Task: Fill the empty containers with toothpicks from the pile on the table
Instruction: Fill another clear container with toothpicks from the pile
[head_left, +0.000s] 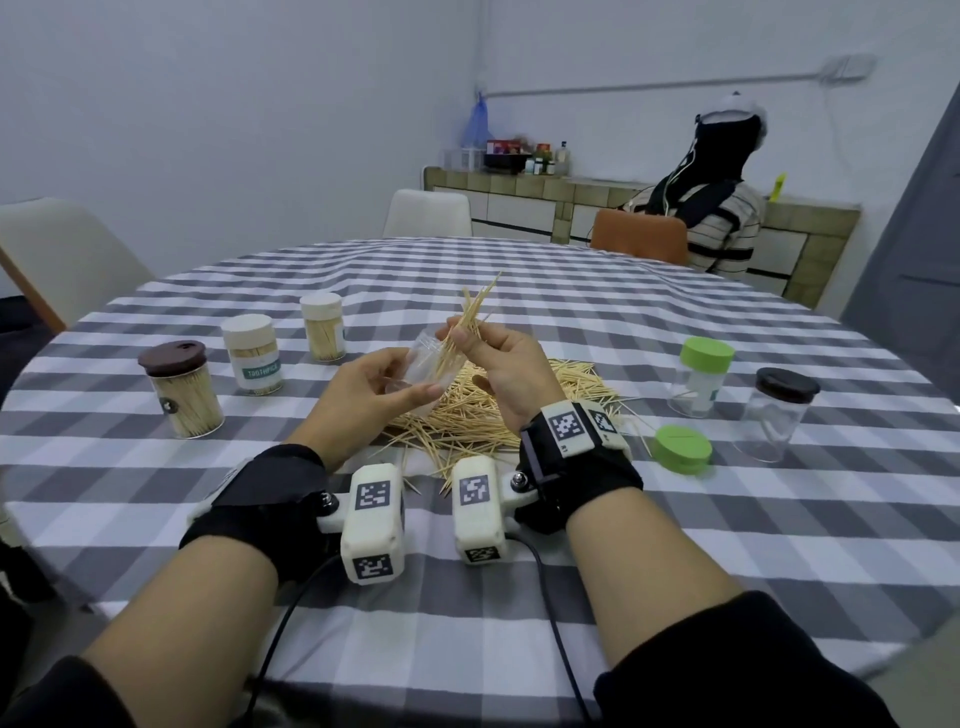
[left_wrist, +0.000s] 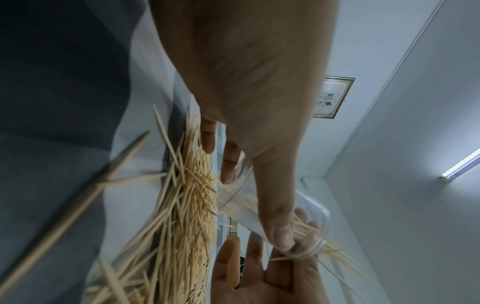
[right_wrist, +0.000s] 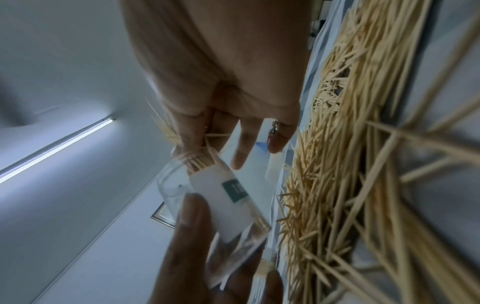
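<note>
— What are the fingers doing?
— The right hand (head_left: 501, 364) pinches a bundle of toothpicks (head_left: 470, 325), its lower ends inside the clear jar (head_left: 423, 366) that the left hand (head_left: 371, 389) grips, tilted, above the pile (head_left: 483, 410).
— And on the table (head_left: 571, 561)?
— Toward its left edge, three filled jars (head_left: 183, 389), lidded. Toward the right edge, two empty jars (head_left: 702, 376), lidded, and one loose green lid (head_left: 682, 448).
</note>
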